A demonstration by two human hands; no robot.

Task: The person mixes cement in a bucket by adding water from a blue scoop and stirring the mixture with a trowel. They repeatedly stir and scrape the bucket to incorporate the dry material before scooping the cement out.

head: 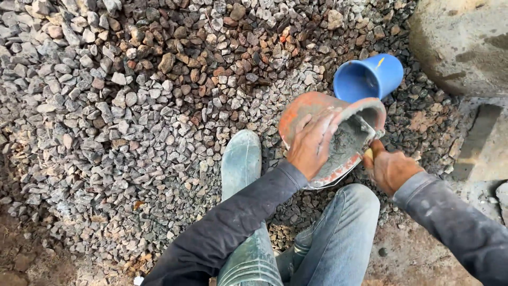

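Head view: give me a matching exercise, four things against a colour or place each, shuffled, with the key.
Things:
1. tilted pan
2. plastic cup
3. rubber boot
4. crushed stone

Descriptions:
A. blue, lying on its side
B. grey-green, planted on the gravel
C. orange-red, cement-smeared, under the left hand
D. grey and reddish, spread across the ground

Pairs: 1-C, 2-A, 3-B, 4-D

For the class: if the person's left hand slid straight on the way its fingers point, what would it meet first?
Likely the grey mortar inside the orange pan, since the left hand rests on its rim, fingers pointing up and right; the blue bucket lies farther along. Depth is uncertain.
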